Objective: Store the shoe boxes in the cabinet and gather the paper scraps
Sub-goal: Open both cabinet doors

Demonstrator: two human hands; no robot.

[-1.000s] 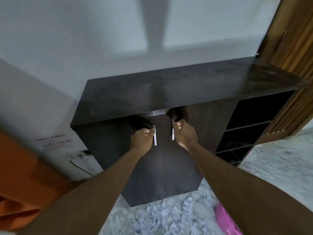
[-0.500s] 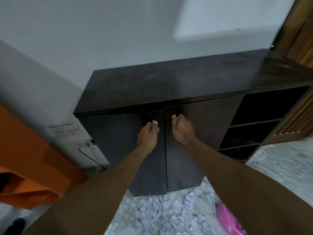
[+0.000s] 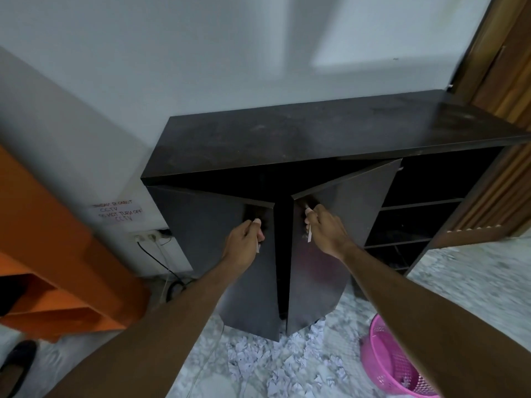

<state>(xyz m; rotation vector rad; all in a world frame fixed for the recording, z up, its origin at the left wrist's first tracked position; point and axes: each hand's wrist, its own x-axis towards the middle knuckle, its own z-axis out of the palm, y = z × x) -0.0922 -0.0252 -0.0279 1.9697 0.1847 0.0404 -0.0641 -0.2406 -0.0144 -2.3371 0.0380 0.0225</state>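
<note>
A dark brown cabinet (image 3: 316,133) stands against the white wall. Its two doors are swung partly outward, with a dark gap between them. My left hand (image 3: 244,245) grips the silver handle of the left door (image 3: 207,234). My right hand (image 3: 326,231) grips the silver handle of the right door (image 3: 353,205). Crumpled white paper scraps (image 3: 287,366) lie scattered on the marbled floor below the doors. No shoe boxes are in view; the cabinet's inside is dark.
A pink plastic basket (image 3: 385,366) sits on the floor at the lower right. Open dark shelves (image 3: 425,216) fill the cabinet's right part. An orange shelf unit (image 3: 57,268) stands at the left, near a wall socket with cables (image 3: 149,237). A wooden door frame (image 3: 505,67) rises at the right.
Both cabinet doors, closed half a second ago, have been pulled outward by my two hands. The view has shifted back and to the left.
</note>
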